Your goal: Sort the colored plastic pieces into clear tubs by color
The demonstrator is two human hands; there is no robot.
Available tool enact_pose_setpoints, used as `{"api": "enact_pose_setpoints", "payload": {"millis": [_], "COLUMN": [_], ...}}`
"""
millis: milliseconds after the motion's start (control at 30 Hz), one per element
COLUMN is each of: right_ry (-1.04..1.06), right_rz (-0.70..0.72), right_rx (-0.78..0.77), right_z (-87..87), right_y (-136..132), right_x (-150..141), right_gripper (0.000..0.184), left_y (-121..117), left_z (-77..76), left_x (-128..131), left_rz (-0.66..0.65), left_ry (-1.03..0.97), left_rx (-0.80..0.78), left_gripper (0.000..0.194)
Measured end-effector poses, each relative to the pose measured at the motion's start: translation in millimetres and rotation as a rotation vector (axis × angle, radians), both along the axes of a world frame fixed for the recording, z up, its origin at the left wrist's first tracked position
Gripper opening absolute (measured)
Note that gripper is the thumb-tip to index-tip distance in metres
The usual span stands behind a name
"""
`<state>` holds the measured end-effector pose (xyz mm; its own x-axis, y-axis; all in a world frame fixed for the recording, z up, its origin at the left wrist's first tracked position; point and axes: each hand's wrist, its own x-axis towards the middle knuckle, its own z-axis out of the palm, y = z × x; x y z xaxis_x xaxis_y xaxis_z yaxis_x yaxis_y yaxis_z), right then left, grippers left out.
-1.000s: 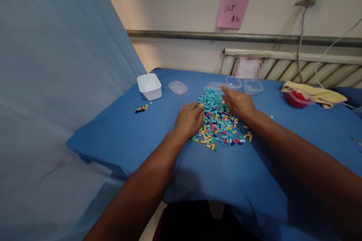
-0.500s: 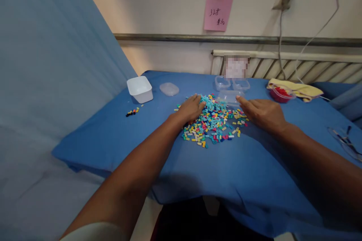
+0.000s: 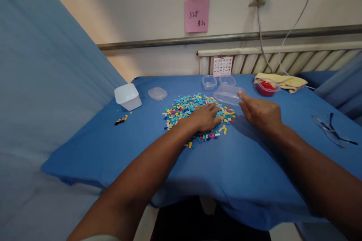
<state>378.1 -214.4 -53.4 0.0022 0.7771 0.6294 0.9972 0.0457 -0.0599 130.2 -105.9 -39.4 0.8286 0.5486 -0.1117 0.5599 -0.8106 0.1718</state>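
A spread-out heap of small coloured plastic bricks (image 3: 183, 107), mostly light blue with yellow, white, pink and dark blue, lies on the blue cloth. My left hand (image 3: 206, 118) rests palm down on the heap, fingers stretched and apart, covering part of it. At the right, my right hand (image 3: 261, 112) grips the near right edge of a clear plastic container (image 3: 227, 95) with thumb and fingers. This container is just behind the heap's right side.
Two clear tubs (image 3: 209, 83) stand at the back by a small picture card (image 3: 222, 66). A tub of red pieces (image 3: 267, 87) sits by a yellow cloth (image 3: 279, 80). Leftward are a white box (image 3: 128, 96), a clear lid (image 3: 157, 93) and several loose bricks (image 3: 122, 120). Glasses (image 3: 330, 130) lie right.
My left hand has moved rightward across the heap, uncovering bricks on its left and flattening the pile. My right hand stays at the clear container. The view has shifted right.
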Motion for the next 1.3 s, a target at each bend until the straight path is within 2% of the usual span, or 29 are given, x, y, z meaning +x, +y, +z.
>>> {"api": "enact_pose_setpoints", "payload": {"millis": [167,333,500,667,800,967,1067,1167,1300], "right_ry": [0.420,0.796,0.956,1.088,1.229,1.485,1.555,1.623,1.699], "right_rz": [-0.075,-0.038,-0.055,-0.085,-0.073,-0.090,-0.102,-0.134,-0.187], "right_rx": [0.099,0.101,0.111,0.113,0.092,0.099,0.102,0.102,0.112], "right_z": [-5.4,-10.8,-15.0,-18.8,-26.6,-33.9,-35.1,-34.0,-29.3], "right_y": [-2.2,2.1,6.4,10.2,16.5,21.8,22.8,28.6,53.2], "right_x": [17.1,37.6,42.5,42.5,45.3,49.9,50.9,51.5,52.6], "right_gripper": [0.058,0.056,0.048,0.045,0.040,0.026,0.021,0.019,0.021], "left_y": [-43.8,-61.0,-50.4,-19.6,12.2,44.7,49.4,43.3,33.7], "left_z": [2.1,10.2,4.9,-9.7,-14.7,-9.4,-5.8,-6.1,-9.3], "left_x": [-27.2,-72.1,-121.0,-153.3,-148.7,-113.8,-94.4,-83.9,-80.6], "left_rz": [-0.075,-0.012,0.100,0.310,0.440,0.540,0.478,0.370,0.330], "left_ry": [0.013,0.052,0.007,-0.030,-0.065,-0.087,-0.055,-0.034,-0.044], "left_rx": [0.063,0.079,0.165,0.227,0.194,0.143,0.129,0.175,0.234], "left_gripper": [0.076,0.069,0.066,0.069,0.076,0.078,0.074,0.071,0.068]}}
